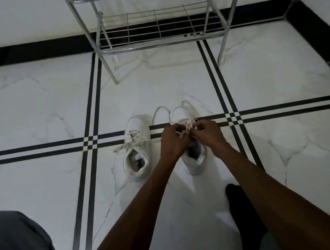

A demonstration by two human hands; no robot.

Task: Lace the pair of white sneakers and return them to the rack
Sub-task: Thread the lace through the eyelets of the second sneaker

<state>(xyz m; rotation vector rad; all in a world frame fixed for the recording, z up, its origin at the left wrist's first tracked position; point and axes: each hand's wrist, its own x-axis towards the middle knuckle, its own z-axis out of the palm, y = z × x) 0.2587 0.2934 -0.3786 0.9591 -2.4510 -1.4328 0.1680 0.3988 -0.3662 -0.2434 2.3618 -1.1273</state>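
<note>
Two white sneakers stand side by side on the tiled floor, toes pointing away from me. The left sneaker (136, 147) has its laces threaded and tied in a loose bow. Over the tongue of the right sneaker (194, 161), my left hand (173, 138) and my right hand (207, 132) each pinch part of its white lace (161, 111). One long loop of that lace lies on the floor past the toe. The silver wire shoe rack (157, 34) stands against the wall beyond the shoes, its bottom shelf bare.
The floor is white marble tile with black double stripes crossing near the shoes. A black skirting runs along the wall. My knee in grey cloth (20, 236) is at the lower left, and my foot in a black sock (242, 206) at the lower right.
</note>
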